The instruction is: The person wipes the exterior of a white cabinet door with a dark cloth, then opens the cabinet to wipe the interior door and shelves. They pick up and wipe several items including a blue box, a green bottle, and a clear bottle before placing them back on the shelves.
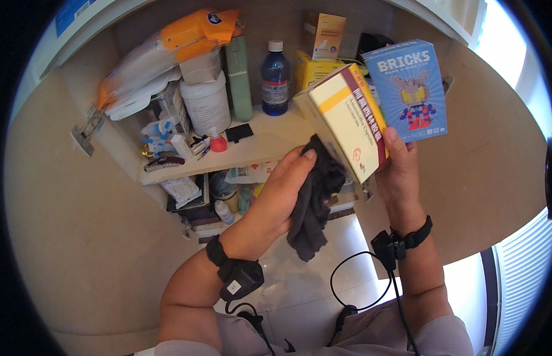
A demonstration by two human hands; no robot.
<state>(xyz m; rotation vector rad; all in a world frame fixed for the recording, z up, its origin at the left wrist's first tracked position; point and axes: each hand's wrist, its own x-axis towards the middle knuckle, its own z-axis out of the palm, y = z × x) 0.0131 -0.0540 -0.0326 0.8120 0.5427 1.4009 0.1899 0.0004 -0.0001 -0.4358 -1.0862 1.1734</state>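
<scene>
My left hand (pixel 280 189) grips a dark grey cloth (pixel 312 213), which hangs down below the fingers. The upper part of the cloth lies against the side of a cream and maroon medicine carton (pixel 347 120). That carton is tilted in my right hand (pixel 398 173), its thumb on the near edge. A blue toy-bricks box (pixel 407 91) stands up just behind the thumb and looks held in the same hand; the fingers behind both boxes are hidden. Both hands are in front of an open cabinet's upper shelf (pixel 258 138).
On the shelf are a blue bottle (pixel 275 80), a green tube (pixel 238 80), a white tub (pixel 207 104), an orange-topped plastic package (pixel 169 49), a yellow box (pixel 314 71) and small items. Cabinet doors (pixel 80 213) stand open on both sides. A cable (pixel 331 280) loops below my right wrist.
</scene>
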